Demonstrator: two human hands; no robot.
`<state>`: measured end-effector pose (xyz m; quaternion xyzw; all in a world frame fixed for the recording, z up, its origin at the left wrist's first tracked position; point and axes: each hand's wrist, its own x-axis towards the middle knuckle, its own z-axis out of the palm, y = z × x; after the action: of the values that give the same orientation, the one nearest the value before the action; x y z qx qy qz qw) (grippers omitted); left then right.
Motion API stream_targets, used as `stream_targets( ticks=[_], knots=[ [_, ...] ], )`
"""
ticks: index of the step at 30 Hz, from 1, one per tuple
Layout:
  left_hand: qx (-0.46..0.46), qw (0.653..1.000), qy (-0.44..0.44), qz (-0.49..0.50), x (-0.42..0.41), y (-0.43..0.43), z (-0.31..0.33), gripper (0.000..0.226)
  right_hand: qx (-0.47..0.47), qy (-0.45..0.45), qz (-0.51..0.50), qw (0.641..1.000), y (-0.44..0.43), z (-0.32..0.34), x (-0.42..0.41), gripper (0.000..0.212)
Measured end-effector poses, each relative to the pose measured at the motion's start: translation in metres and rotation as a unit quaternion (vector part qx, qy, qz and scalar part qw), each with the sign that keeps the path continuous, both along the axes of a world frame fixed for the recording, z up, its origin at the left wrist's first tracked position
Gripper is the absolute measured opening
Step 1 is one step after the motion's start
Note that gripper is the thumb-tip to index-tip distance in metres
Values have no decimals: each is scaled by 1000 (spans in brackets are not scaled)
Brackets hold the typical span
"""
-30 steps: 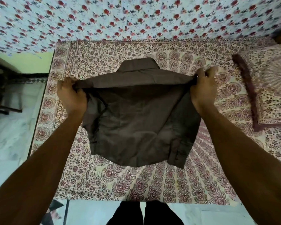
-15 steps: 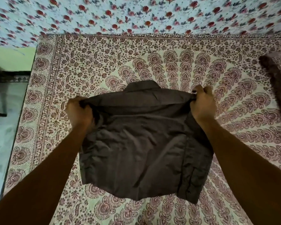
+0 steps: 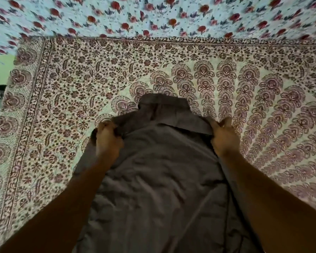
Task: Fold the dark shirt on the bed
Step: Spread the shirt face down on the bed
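Note:
The dark brown shirt [image 3: 157,179] lies spread over the patterned bed sheet [image 3: 80,88], collar pointing away from me near the sheet's middle. My left hand [image 3: 107,139] grips the shirt's left shoulder, fingers curled into the cloth. On the other side my right hand [image 3: 224,137] grips the right shoulder just beside the collar. The shirt's lower part runs out of the bottom of the view between my forearms. The sleeves are hidden under the body of the shirt or under my arms.
A floral cloth with red flowers [image 3: 153,15] hangs behind the bed's far edge. The bed's left edge [image 3: 0,125] borders a green wall and darker floor. Bare sheet stretches left, right and beyond the collar.
Both hands have brought the shirt down and forward onto the sheet, moving closer together. The view has leaned in over the bed, and the pillow at the right has left the view.

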<state>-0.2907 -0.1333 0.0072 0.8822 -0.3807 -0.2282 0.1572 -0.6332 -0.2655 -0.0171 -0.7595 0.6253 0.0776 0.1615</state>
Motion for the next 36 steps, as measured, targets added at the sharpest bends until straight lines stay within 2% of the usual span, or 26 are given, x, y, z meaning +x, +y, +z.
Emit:
stream_targets(
  ticks=[3,5,7,10,13,16,18,22,23,25,28,29,31,33,34,36],
  knots=[
    [26,999,38,20,1,-5,-28,27,21,6,21,1000,5,-23,1,73],
    [1,999,16,32,4,-8,-41,15,-32,-28,48,998,3,-34,6,58],
    [-27,998,-15,48,10,-17,-45,13,-86,-66,49,993,-7,-36,10,39],
    [-64,993,-59,79,16,-47,-39,17,-139,-120,-34,982,-38,-36,23,24],
    [-99,986,-117,70,22,-78,-30,18,-164,-146,-128,967,-75,-35,39,28],
    [-116,978,-164,55,34,-99,-36,22,-190,-129,-129,965,-101,-37,48,32],
    [-115,972,-200,51,38,-105,-41,27,-184,-149,-122,964,-104,-37,50,33],
    [-172,972,-139,73,39,-107,-46,20,-184,-221,-159,944,-100,-43,43,20],
    [-177,971,-137,80,40,-111,-45,19,-183,-218,-167,944,-103,-43,42,17],
    [-136,973,-159,97,48,-128,-43,16,-170,-165,-170,956,-118,-43,39,28],
    [-80,982,-147,87,56,-158,-40,15,-165,-18,-96,982,-137,-40,39,57],
    [-81,983,-147,73,53,-162,-38,19,-194,27,-67,978,-138,-40,42,61],
    [-109,980,-168,19,41,-156,-39,27,-263,73,-20,962,-126,-39,54,55],
    [-157,969,-168,-93,16,-133,-48,27,-293,45,59,953,-97,-46,70,45],
    [-148,962,-156,-167,2,-117,-58,30,-289,21,123,949,-78,-54,77,42],
    [-54,941,-166,-289,-17,-89,-86,50,-237,-22,246,940,-40,-76,86,38]
  ],
)
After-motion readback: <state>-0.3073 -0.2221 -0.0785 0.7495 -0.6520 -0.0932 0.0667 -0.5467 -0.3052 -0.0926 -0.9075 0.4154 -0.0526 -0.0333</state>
